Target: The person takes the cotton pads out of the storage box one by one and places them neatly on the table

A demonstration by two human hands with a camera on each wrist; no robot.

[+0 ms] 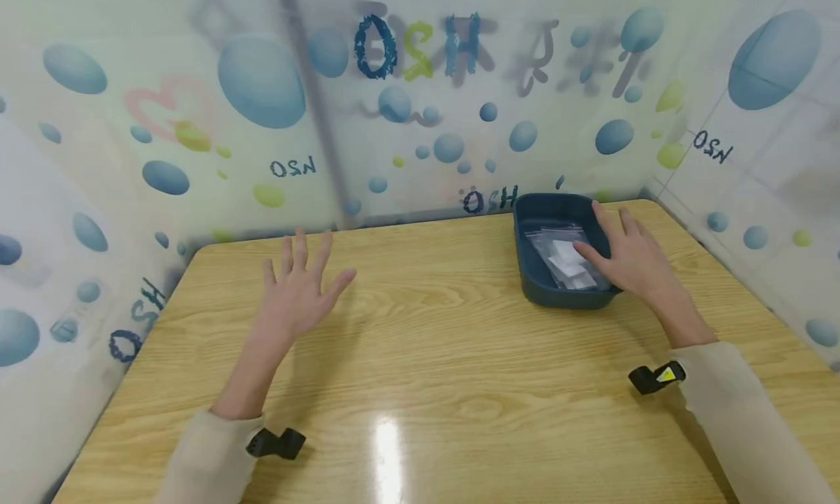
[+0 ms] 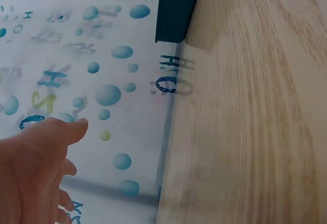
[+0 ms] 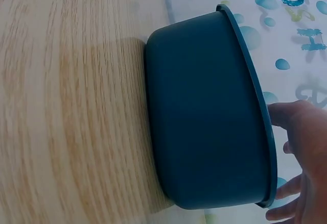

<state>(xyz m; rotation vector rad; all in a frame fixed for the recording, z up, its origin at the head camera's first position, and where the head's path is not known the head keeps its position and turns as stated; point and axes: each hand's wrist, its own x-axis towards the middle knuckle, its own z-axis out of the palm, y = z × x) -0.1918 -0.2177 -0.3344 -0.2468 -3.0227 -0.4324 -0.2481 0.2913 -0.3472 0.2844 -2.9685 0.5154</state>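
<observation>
My left hand (image 1: 297, 300) is raised over the left side of the table, palm down, fingers spread and holding nothing. In the left wrist view the same hand (image 2: 38, 163) shows its thumb stretched out. My right hand (image 1: 633, 260) is at the right rim of a dark blue plastic bin (image 1: 567, 298), its thumb reaching over the inside and its fingers extended along the rim. The right wrist view shows the bin's outer wall (image 3: 209, 117), with the right hand (image 3: 309, 152) at its rim. Clear zip bags (image 1: 569, 260) with white pieces lie inside the bin.
The wood-grain table (image 1: 420, 343) runs back to a wall covering (image 1: 426, 125) printed with blue and green bubbles and letters. The bin stands near the table's back right corner. A small black wrist camera (image 1: 275, 443) sits at the left cuff, another wrist camera (image 1: 656, 377) at the right.
</observation>
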